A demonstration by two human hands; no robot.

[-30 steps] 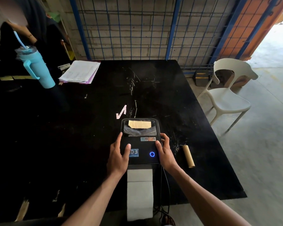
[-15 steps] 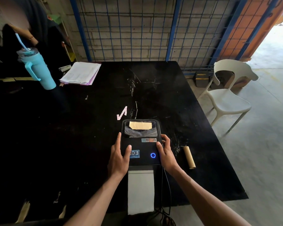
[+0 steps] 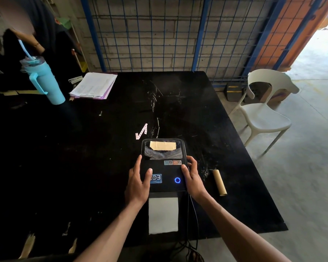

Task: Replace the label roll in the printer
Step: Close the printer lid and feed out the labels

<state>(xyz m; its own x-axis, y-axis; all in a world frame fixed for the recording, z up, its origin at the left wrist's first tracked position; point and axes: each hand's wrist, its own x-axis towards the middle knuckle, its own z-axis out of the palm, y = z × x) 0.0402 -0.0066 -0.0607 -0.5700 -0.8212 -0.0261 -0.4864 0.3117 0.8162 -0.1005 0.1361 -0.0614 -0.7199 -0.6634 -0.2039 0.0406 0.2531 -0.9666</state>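
A black label printer stands on the black table with its lid down and a blue ring light lit. Through the lid's window a tan roll core shows. A white label strip sticks out of the front slot toward me. My left hand lies along the printer's left side, fingers straight and thumb on the lid. My right hand holds the right edge with curled fingers, thumb on top. An empty cardboard core lies on the table just right of the printer.
A blue tumbler and a stack of papers sit at the far left. A paper scrap lies behind the printer. Cables hang off the near edge. A white chair stands right of the table. Another person is at the far left.
The white label strip in front of the printer looks shorter than a second ago. Both hands stay in the same places on the printer.
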